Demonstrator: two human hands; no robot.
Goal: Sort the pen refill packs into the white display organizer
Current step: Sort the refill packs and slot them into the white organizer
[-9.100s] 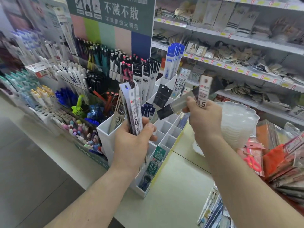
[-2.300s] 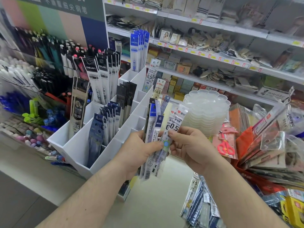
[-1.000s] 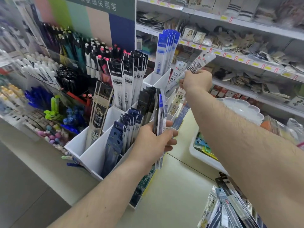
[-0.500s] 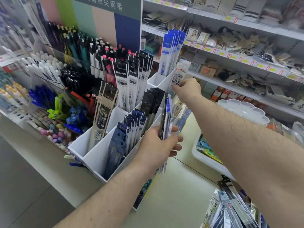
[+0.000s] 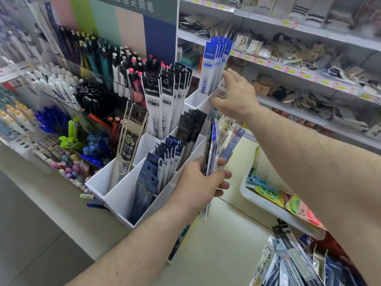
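Head view: the left hand (image 5: 199,182) has its grip curled round a thin bundle of pen refill packs (image 5: 210,153), long flat sleeves with blue and black print, held upright just beside the white display organizer (image 5: 121,195) on the pale worktop (image 5: 222,244). The right hand (image 5: 235,96), fingers loosely spread, reaches to a back compartment by the tall blue packs (image 5: 214,65); whether it pinches anything is hidden. More packs (image 5: 288,265) lie cut off at the lower right.
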